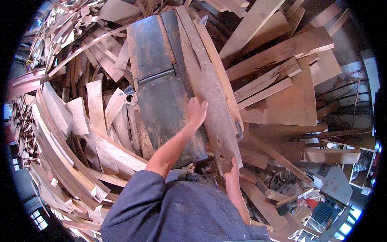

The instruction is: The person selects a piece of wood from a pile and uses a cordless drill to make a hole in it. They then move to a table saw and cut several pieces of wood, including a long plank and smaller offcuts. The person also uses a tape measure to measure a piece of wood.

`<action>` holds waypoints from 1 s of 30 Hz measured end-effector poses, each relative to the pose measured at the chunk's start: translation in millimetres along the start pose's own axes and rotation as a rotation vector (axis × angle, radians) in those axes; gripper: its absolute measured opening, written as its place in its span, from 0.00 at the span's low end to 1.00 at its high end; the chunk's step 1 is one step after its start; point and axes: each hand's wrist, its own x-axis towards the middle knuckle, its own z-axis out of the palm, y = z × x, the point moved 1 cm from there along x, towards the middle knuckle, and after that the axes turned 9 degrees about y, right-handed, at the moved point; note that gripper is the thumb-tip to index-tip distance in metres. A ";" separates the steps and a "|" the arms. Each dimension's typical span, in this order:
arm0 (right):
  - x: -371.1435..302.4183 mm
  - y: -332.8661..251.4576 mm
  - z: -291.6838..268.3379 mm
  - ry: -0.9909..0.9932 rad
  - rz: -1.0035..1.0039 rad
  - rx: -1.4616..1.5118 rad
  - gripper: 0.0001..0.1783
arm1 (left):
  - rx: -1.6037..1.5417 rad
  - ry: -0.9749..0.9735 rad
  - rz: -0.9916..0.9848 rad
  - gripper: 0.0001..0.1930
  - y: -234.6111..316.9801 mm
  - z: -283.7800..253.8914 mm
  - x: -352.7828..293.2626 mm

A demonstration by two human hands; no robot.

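Observation:
A long grey-brown wooden board (217, 125) runs lengthwise along the right side of a jointer-like machine's dark metal bed (161, 113). My left hand (196, 112) reaches across the bed, its fingers bent and pressed against the board's left side near mid-length. Closest to my body, my right hand (231, 172) grips the near end of the board, thumb up along its edge; its other fingers are mostly hidden. Across the bed lies a narrow slot with a dark bar (157, 76). A light wooden strip (219, 68) stands along the board's right side.
Curved and straight boards (68, 145) are heaped to the left, with scrap offcuts (60, 36) behind. Thick planks (278, 52) and a wide panel (288, 101) crowd the right. A grey-topped machine (332, 183) and a blue finned motor (323, 213) stand at the lower right.

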 end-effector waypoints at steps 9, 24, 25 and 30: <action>7.5 0.8 2.1 -0.028 -0.004 -0.022 0.25 | -0.217 0.059 0.013 0.27 -6.8 5.8 -25.0; -17.3 -5.5 38.3 -0.058 0.034 -0.012 0.25 | -0.150 0.083 0.016 0.29 -4.6 3.8 -11.5; -20.7 -6.2 40.9 -0.063 0.039 -0.011 0.25 | -0.143 0.082 0.009 0.29 -3.8 3.3 -10.9; -9.6 -3.2 36.9 -0.105 0.003 -0.018 0.26 | -0.147 0.065 -0.001 0.31 -0.2 -2.0 -5.9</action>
